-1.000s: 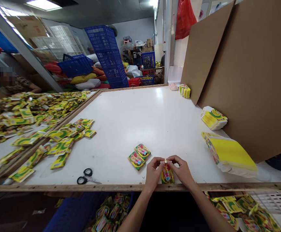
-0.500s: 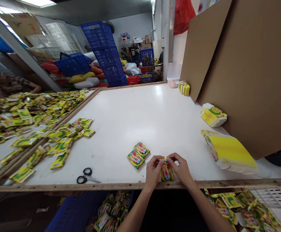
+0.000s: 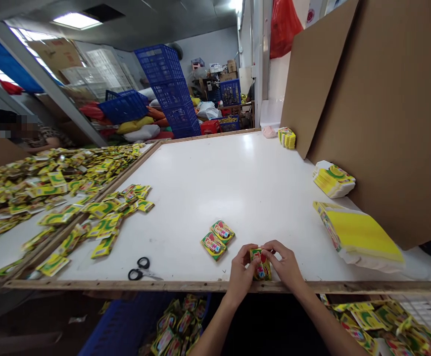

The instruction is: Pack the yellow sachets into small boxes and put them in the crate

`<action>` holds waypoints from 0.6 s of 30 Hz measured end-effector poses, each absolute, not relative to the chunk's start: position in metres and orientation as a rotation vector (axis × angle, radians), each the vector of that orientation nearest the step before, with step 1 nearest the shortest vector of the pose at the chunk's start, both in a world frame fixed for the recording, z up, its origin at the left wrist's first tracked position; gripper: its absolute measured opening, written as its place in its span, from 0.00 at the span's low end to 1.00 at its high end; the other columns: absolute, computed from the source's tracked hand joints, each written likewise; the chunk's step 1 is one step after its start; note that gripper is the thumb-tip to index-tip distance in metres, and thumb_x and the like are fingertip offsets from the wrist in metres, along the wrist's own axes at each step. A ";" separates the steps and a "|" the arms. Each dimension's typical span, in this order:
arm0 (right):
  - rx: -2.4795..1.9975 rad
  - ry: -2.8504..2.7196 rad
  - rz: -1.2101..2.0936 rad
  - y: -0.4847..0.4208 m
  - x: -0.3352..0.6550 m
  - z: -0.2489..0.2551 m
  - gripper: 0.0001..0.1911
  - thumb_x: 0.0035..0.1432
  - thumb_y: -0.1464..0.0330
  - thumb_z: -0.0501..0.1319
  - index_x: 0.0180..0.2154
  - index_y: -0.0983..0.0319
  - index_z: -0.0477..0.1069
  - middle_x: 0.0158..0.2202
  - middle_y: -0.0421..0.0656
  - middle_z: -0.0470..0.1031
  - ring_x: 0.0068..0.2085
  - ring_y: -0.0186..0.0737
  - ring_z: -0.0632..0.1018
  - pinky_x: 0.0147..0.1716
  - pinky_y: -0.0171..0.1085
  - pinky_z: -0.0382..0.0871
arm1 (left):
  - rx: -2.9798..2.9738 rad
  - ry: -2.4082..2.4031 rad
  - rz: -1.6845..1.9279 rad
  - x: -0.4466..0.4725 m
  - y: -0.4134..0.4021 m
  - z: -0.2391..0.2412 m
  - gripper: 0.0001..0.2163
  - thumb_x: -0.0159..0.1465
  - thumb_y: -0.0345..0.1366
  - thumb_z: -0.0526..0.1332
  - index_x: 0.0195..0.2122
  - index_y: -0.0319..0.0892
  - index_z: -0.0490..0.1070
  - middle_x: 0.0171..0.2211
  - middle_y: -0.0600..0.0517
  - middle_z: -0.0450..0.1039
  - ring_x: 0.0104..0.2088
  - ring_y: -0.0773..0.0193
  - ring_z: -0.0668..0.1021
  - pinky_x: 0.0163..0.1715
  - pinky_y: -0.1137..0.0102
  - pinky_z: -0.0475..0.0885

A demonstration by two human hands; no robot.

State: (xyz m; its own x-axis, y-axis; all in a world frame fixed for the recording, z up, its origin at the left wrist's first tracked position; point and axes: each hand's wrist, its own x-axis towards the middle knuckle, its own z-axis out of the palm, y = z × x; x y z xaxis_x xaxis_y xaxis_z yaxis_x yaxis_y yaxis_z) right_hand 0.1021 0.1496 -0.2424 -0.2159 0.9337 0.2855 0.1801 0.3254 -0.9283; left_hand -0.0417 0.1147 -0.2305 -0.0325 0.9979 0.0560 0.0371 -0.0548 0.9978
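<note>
Head camera: a white tabletop [image 3: 200, 173] spans the working area, bounded on its near side by wooden edging [image 3: 104, 285]. Large cardboard sheets [image 3: 378, 109] stand along the right side. At far left lies a broad heap of packets [image 3: 63, 173]; at right, well apart from the hands, lies a thick yellow stack [image 3: 367, 237]. Left hand [image 3: 242, 269] and right hand [image 3: 284, 262] both grasp one packet [image 3: 263, 271], the left with its thumb at the left side, the right with thumb and fingers at the upper right corner. Firmness of grip cannot be told. Scissors [image 3: 139, 269] lie to the left, unheld. Two loose packets [image 3: 213, 245] lie side by side just beyond the left hand. The held packet is just inside the edging, printed face toward the camera — contact with the edging cannot be confirmed. Handling, as judged: light, with a thin, fairly stiff shell likely to crease under a hard pinch; the face looks glossy and may slip. Recommended hold: opposite side edges near the upper corners, light fingertip pressure — not the middle of the face, which may give.
</note>
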 end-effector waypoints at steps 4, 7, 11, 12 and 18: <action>-1.085 -1.624 1.020 0.140 0.104 -0.245 0.16 0.60 0.58 0.56 0.47 0.56 0.70 0.39 0.44 0.76 0.35 0.41 0.76 0.32 0.37 0.70 | 1.091 1.352 1.551 -0.060 0.096 -0.217 0.12 0.57 0.38 0.64 0.41 0.41 0.70 0.36 0.50 0.75 0.36 0.63 0.77 0.38 0.71 0.72; -1.201 -1.544 1.078 0.137 0.107 -0.250 0.23 0.59 0.55 0.56 0.52 0.58 0.66 0.37 0.45 0.77 0.34 0.41 0.76 0.25 0.34 0.68 | 0.916 1.544 1.725 -0.114 0.062 -0.193 0.16 0.55 0.42 0.65 0.42 0.41 0.69 0.34 0.51 0.75 0.31 0.63 0.77 0.30 0.72 0.73; -1.279 -1.561 1.154 0.141 0.105 -0.253 0.20 0.59 0.53 0.54 0.43 0.60 0.72 0.35 0.46 0.78 0.34 0.42 0.77 0.28 0.36 0.69 | 1.035 1.969 1.474 -0.204 0.012 -0.158 0.20 0.51 0.47 0.67 0.40 0.40 0.72 0.34 0.50 0.77 0.33 0.58 0.78 0.31 0.70 0.73; -1.284 -1.606 1.162 0.141 0.104 -0.253 0.20 0.58 0.53 0.54 0.41 0.60 0.73 0.35 0.46 0.78 0.34 0.43 0.77 0.30 0.37 0.69 | 1.101 2.094 1.394 -0.221 0.003 -0.153 0.20 0.50 0.48 0.67 0.39 0.40 0.73 0.36 0.49 0.77 0.36 0.56 0.78 0.34 0.68 0.73; -1.276 -1.842 1.111 0.140 0.097 -0.255 0.18 0.58 0.54 0.53 0.37 0.58 0.73 0.33 0.44 0.78 0.33 0.43 0.76 0.35 0.39 0.69 | 1.227 2.313 1.300 -0.230 0.013 -0.177 0.19 0.54 0.50 0.61 0.38 0.40 0.73 0.38 0.47 0.76 0.37 0.55 0.78 0.41 0.62 0.72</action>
